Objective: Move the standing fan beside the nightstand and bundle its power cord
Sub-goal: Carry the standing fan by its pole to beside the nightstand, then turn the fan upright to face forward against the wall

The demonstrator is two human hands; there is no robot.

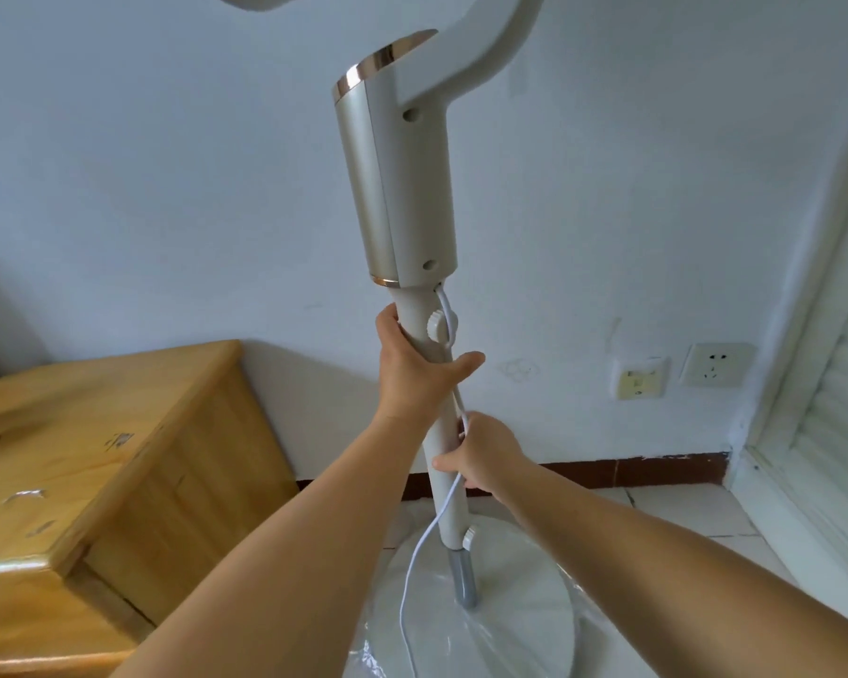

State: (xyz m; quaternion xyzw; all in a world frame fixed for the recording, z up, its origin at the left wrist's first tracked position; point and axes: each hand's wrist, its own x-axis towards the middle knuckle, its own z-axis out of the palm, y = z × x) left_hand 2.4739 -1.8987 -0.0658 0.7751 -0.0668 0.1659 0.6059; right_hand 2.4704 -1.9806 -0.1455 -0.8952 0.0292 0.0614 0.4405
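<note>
The white standing fan rises in front of me on a round base wrapped in clear plastic, just right of the wooden nightstand. My left hand grips the fan's pole below the champagne-coloured motor column. My right hand is lower on the pole, closed around the pole and the white power cord. The cord leaves the pole top, runs down past both hands and hangs in a loop toward the base. The fan head is cut off at the top edge.
A white wall stands close behind the fan, with two wall sockets at the right. A white louvred door and its frame close off the right side. The floor is light tile with a dark red skirting.
</note>
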